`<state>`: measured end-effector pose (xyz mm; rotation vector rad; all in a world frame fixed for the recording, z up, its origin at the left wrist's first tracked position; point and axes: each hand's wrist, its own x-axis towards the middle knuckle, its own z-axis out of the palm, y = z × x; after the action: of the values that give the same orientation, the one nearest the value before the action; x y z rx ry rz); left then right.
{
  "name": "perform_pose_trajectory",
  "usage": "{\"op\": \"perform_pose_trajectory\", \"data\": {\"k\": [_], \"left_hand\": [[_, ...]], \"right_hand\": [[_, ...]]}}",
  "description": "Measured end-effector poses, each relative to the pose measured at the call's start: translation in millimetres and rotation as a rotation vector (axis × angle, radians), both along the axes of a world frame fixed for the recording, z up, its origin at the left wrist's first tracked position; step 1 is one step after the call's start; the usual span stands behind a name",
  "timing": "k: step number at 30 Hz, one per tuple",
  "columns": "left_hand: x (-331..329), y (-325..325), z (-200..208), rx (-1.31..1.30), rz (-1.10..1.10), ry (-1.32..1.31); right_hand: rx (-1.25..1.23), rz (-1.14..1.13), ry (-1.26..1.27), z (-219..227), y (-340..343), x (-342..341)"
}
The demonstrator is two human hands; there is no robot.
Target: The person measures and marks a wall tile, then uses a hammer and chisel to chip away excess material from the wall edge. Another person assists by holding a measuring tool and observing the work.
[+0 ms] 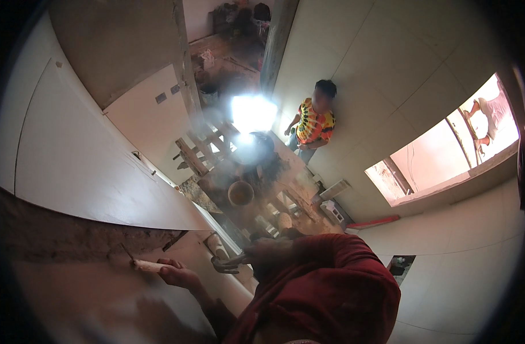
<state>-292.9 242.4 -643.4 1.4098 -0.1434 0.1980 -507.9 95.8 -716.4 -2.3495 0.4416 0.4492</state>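
Left hand (181,276) is gripping a pale cylindrical tool (148,265), right hand (269,251) a grey metal hammer (224,265). A round brown bucket (240,203) is hiding its contents.

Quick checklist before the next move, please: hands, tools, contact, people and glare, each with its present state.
1. Left hand gripping the pale-handled tool: ok.
2. Right hand holding the hammer: ok.
3. Tool's thin metal tip touching the rough wall strip: cannot tell.
4. Co-worker apart from both hands: ok, by the tiled wall.
5. View free of glare: not ok, a bright light washes out part of it.
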Motion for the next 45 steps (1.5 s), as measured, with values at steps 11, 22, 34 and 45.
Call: {"op": "perform_pose_trajectory", "data": {"k": [11, 22, 34, 45], "left_hand": [[10, 35, -100, 0.059, 0.090, -0.166], [1, 16, 26, 0.243, -0.020, -0.178], [-7, 5, 42, 0.194, -0.016, -0.134], [-84, 37, -79, 0.756, 0.071, -0.158]], "right_hand": [[0.105, -0.024, -0.141, 9, 19, 14], [0.073, 0.086, -0.017, -13, -20, 15], [0.096, 0.169, 0.037, 68, -37, 19], [0.063, 0.179, -0.027, 67, -43, -7]]}}
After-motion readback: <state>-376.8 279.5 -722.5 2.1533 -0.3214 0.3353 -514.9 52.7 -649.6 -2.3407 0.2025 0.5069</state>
